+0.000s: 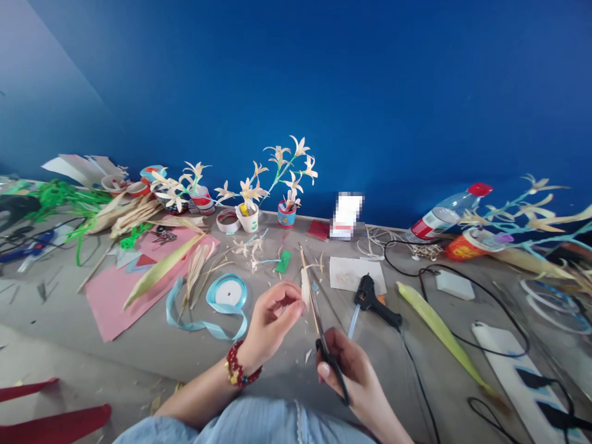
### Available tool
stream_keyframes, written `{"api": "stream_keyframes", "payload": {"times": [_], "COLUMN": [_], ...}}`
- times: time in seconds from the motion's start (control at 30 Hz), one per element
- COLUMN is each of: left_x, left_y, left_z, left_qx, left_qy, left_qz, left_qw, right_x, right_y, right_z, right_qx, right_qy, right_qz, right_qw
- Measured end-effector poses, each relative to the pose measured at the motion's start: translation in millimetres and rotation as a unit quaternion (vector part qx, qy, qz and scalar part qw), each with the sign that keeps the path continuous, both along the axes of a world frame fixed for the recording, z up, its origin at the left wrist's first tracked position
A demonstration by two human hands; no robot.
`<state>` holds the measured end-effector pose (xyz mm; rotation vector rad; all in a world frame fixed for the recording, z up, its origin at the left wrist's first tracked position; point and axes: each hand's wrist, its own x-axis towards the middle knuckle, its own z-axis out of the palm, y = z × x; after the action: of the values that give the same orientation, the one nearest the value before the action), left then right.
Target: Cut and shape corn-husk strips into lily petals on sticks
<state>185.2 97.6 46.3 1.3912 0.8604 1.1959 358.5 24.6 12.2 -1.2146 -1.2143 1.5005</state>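
My left hand (278, 314) pinches a small pale piece of dried husk (305, 285) between thumb and fingers. In my right hand (350, 371) is a pair of scissors (330, 357) with black handles, its blades pointing away from me and running close beside the husk piece. I cannot tell whether the blades touch it. Just beyond the hands lie a green scrap (283, 261) and some small husk flowers (253, 254). A roll of light blue ribbon (241, 293) rests left of my left hand. A black glue gun (367, 295) lies past my right hand.
Husk flowers stand in small pots (287, 214) along the blue wall. Pink paper (111, 302) and husks are at left. On the right are a tipped plastic bottle (428, 225), an orange cup (467, 244), a long green husk (439, 330), a power strip (504, 357) and loose cables.
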Motion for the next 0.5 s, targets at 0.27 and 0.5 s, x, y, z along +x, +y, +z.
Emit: {"api": "stream_keyframes", "payload": {"times": [0.27, 0.5], "left_x": [4.6, 3.2], "left_y": [-1.9, -2.8], "left_z": [3.2, -1.8], "left_qx": [-0.018, 0.005], "left_qy": [-0.043, -0.023], "left_qz": [-0.04, -0.038], "left_qw": [0.998, 0.999], "right_x": [-4.6, -8.8], "right_y": [4.3, 6.0], "right_z": [5.9, 7.6], "right_qx": [-0.001, -0.009], "right_qy": [-0.012, 0.006], "right_qz": [0.007, 0.0], "right_qw": [1.0, 1.0]}}
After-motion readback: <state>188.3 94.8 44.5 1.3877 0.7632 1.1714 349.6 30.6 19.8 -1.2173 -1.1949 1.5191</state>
